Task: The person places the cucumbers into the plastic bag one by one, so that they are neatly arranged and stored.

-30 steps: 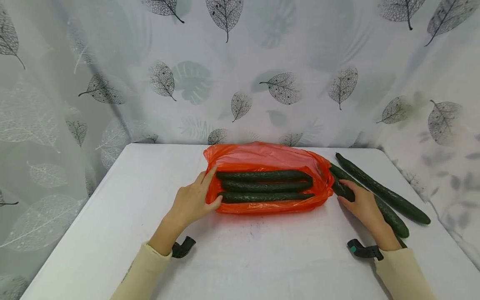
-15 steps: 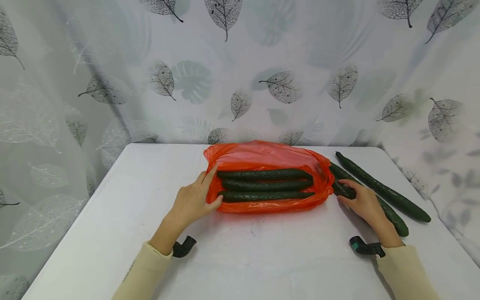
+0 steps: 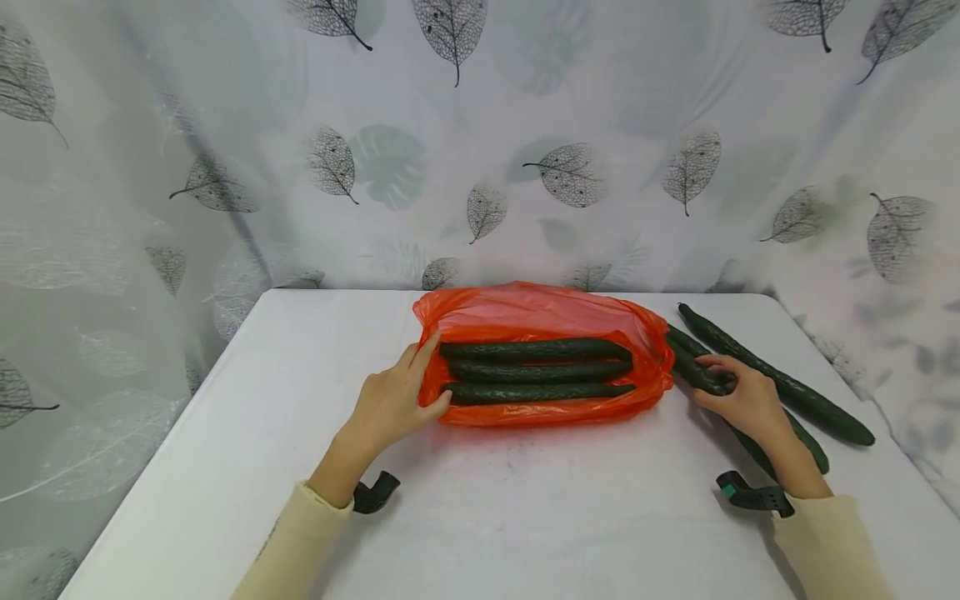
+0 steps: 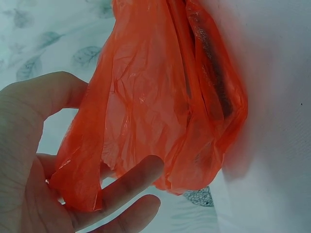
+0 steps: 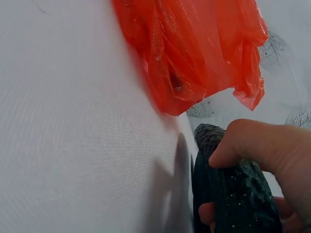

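Observation:
A red plastic bag [image 3: 480,308] lies on its side with its mouth toward me, three dark green cucumbers [image 3: 536,372] showing inside. At its left end, my left hand [image 3: 386,408] holds the rim. The left wrist view shows a flap of the plastic [image 4: 82,155] between that hand's thumb and fingers. To the right of the bag, my right hand [image 3: 750,408] grips another cucumber [image 5: 248,204] near its middle, thumb on the near side. Under and beside it lies a further cucumber [image 3: 810,442], partly covered by the hand.
One more cucumber [image 3: 817,408] lies slantwise along the right side of the white table [image 3: 525,517]. A leaf-printed curtain [image 3: 420,108] hangs behind the table and down both sides.
My right hand has shifted a little to the right with the gripped cucumber, whose lower part now shows on the left of the wrist. The left hand and bag keep their places.

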`<move>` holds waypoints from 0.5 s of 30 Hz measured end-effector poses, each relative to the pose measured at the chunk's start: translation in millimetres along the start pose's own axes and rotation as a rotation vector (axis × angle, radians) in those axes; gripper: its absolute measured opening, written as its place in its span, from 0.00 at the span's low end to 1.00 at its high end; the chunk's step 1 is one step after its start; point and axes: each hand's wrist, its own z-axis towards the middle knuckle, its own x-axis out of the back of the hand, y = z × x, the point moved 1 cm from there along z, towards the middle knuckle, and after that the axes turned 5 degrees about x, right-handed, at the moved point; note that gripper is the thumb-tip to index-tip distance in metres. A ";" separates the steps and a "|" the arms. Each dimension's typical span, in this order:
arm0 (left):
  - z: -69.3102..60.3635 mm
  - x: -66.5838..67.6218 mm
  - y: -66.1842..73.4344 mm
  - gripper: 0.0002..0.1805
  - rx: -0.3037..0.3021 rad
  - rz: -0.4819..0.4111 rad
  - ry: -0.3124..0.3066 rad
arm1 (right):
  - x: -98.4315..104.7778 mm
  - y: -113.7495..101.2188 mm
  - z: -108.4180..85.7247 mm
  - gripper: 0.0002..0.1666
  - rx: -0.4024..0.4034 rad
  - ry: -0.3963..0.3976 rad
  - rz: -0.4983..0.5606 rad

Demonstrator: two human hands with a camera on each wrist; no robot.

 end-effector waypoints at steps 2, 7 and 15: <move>1.5 -1.6 0.2 0.44 -0.003 0.001 0.002 | 3.4 -0.3 0.0 0.29 -0.022 0.008 0.002; 2.4 -3.3 -1.2 0.44 0.000 0.009 0.010 | 8.3 -2.9 -0.3 0.30 -0.046 -0.007 0.018; 1.2 -1.6 -1.7 0.43 0.008 0.018 0.013 | 12.9 -6.5 -1.7 0.30 -0.014 -0.015 0.048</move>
